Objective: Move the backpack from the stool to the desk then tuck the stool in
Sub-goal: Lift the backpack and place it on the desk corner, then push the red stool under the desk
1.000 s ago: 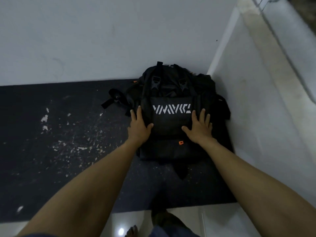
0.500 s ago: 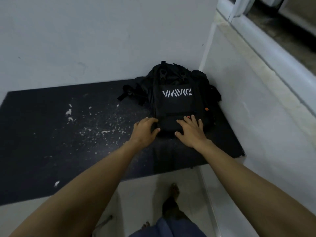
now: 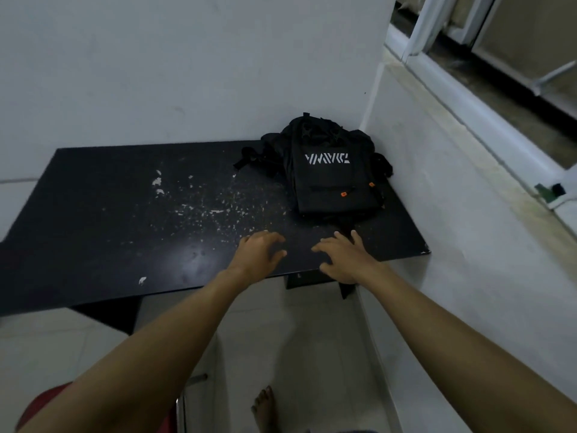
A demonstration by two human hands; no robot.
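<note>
The black backpack (image 3: 331, 179) bears white lettering and orange tabs; the desk (image 3: 125, 220) is black, white-flecked.

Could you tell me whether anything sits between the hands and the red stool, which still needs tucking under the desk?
Only the left forearm overlaps the stool at bottom left. The left hand and right hand hover empty over the desk.

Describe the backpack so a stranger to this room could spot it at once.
Find the black desk pushed against the white wall. Follow its top to the far right corner, where the two walls meet. The backpack lies flat there, black like the desk but marked by a white logo on its front and small orange tabs.
</note>
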